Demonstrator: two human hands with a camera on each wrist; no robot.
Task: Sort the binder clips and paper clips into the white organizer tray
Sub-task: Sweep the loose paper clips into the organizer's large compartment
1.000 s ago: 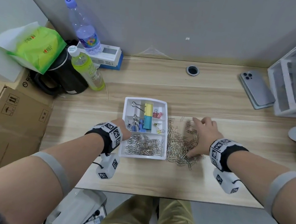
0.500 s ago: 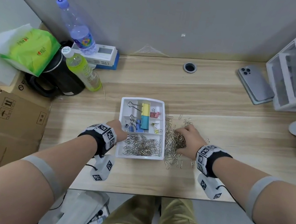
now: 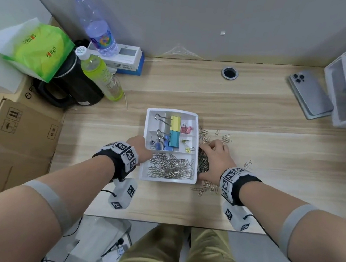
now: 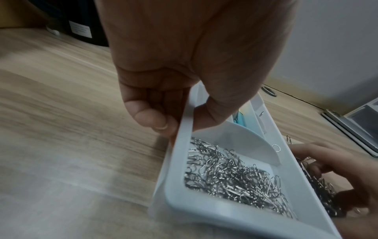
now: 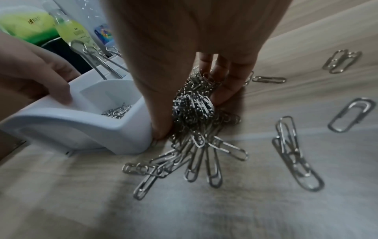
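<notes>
a grey phone (image 3: 311, 95) lies far right on the wooden desk (image 3: 257, 120), two bottles (image 3: 100, 77) far left

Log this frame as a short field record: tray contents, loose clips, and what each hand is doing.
tray: white, on the desk
front compartment: paper clips
rear compartments: binder clips
loose pile: paper clips against the tray's right wall, strays scattered on the desk
left hand: grips the tray's left rim
right hand: fingers curled round the loose pile

The right hand (image 3: 215, 159) hides much of the paper-clip heap (image 5: 192, 103) (its fingertips buried in it).
</notes>
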